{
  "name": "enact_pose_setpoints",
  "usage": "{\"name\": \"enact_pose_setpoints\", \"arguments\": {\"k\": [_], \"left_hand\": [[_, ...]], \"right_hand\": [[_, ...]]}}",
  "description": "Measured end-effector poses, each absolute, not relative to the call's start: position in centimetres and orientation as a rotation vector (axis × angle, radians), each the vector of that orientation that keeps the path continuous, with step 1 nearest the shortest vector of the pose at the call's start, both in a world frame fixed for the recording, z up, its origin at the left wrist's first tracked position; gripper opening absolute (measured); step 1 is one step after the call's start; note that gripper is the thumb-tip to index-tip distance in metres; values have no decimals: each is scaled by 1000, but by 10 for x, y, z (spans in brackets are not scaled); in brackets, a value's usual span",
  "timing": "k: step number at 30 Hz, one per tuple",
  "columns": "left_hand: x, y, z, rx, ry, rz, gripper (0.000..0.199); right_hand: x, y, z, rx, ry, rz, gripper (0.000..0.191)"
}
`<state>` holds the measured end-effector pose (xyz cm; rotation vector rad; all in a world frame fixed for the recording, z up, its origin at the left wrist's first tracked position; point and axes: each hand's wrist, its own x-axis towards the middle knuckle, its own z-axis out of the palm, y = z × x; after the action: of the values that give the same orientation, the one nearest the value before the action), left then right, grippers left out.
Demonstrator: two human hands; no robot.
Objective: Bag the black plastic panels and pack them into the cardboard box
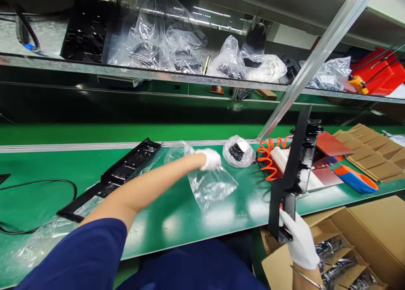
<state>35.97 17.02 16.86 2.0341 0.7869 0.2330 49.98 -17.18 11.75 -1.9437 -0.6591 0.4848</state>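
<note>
- The black panel [291,159] is held near-upright at three o'clock, its lower end pinched in the right grip [300,241]; it is best kept clear of the bench [171,222] edge.
- The clear bag [211,188], at six o'clock, is pinched in the left grip [211,159]; gentle handling is advised.
- Bagged parts [148,41] are shelved at twelve; an open carton [373,222] is placed at four.

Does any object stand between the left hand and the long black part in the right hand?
The clear plastic bag in the left hand spreads toward the black part. Farther back on the bench, the bagged black pieces and orange coiled hose lie in between. Nothing visible blocks the nearer side.
</note>
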Motion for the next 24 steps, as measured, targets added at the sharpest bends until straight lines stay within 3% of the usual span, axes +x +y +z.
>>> {"name": "enact_pose_setpoints", "arguments": {"k": [3,6,10,12,14,20,24], "left_hand": [[364,104,116,2014,560,186,26],[338,74,99,1972,382,143,20],[287,119,134,2000,379,292,43],[262,161,153,2197,825,387,50],[243,195,162,2263,1206,271,60],[255,221,138,2266,1162,48,46],[281,222,138,2244,1098,34,48]], "right_hand": [[500,-184,118,-1960,-521,570,58],[502,-198,120,-2019,-470,605,60],[504,-204,115,-2062,-488,697,62],[504,-200,108,-2056,-523,702,61],[504,-192,102,-2044,-572,685,59],[498,-154,110,-2022,-718,705,58],[493,-136,122,-1982,-788,658,54]]}}
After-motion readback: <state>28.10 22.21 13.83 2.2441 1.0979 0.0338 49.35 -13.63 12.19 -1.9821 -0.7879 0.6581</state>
